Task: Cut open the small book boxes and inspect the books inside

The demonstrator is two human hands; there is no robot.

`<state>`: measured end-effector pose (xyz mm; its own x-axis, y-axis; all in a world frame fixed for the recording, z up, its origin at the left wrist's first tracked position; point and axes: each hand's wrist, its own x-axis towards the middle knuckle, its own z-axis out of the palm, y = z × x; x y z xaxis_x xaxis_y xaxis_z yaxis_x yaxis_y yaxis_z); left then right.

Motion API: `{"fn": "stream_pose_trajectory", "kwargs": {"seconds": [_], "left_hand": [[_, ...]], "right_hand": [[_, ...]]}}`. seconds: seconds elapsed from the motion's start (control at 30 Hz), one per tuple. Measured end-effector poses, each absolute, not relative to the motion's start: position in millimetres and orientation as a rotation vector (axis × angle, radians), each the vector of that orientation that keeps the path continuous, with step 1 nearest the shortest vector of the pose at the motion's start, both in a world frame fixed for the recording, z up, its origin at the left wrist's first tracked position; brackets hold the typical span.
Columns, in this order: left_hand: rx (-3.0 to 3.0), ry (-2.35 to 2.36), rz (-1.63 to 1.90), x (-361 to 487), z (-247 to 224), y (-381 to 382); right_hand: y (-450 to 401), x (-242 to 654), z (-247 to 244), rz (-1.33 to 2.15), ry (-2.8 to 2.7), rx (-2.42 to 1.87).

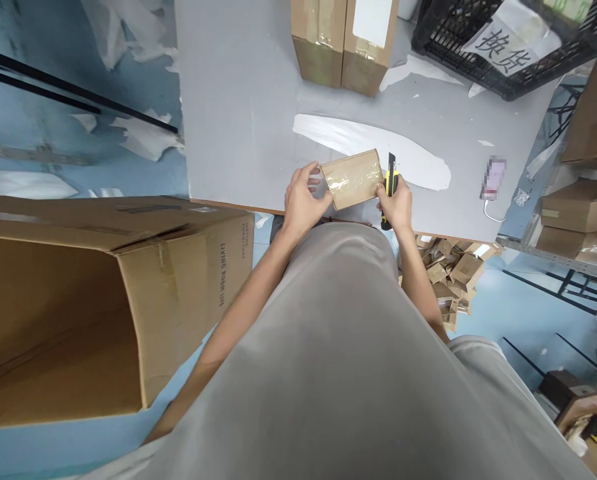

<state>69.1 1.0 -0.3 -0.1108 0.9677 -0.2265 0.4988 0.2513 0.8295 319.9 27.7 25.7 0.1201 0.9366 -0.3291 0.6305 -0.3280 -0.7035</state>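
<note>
A small brown cardboard box [352, 179] with shiny clear tape across it is held over the near edge of the grey table [238, 120]. My left hand [304, 200] grips its left end, thumb at the lower corner and fingers behind. At the box's right end, my right hand [397, 203] is closed around a yellow and black utility knife [389, 183], its thumb touching the box corner. The knife points away from me; whether its blade is out, I cannot tell. Behind the box lies a white paper sheet [368, 137].
Two taped cartons [345, 53] stand at the table's back, beside a black plastic crate [478, 50] with a paper sign. A large open carton [188, 293] is at my left. Many small boxes [453, 273] are piled below the table at right. A cabled device [493, 179] lies on the table.
</note>
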Motion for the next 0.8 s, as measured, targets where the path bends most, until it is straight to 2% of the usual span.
{"fn": "stream_pose_trajectory", "kwargs": {"seconds": [0.33, 0.63, 0.8], "left_hand": [[1.666, 1.715, 0.591, 61.2, 18.9, 17.3], [1.565, 1.638, 0.662, 52.8, 12.0, 24.7], [1.676, 1.555, 0.687, 59.9, 26.7, 38.1]], "right_hand": [[28.2, 318.8, 24.3, 1.051, -1.525, -1.974], [12.4, 309.4, 24.9, 1.205, -1.310, -1.989], [-4.0, 304.5, 39.0, 1.143, -1.327, -2.065]]}}
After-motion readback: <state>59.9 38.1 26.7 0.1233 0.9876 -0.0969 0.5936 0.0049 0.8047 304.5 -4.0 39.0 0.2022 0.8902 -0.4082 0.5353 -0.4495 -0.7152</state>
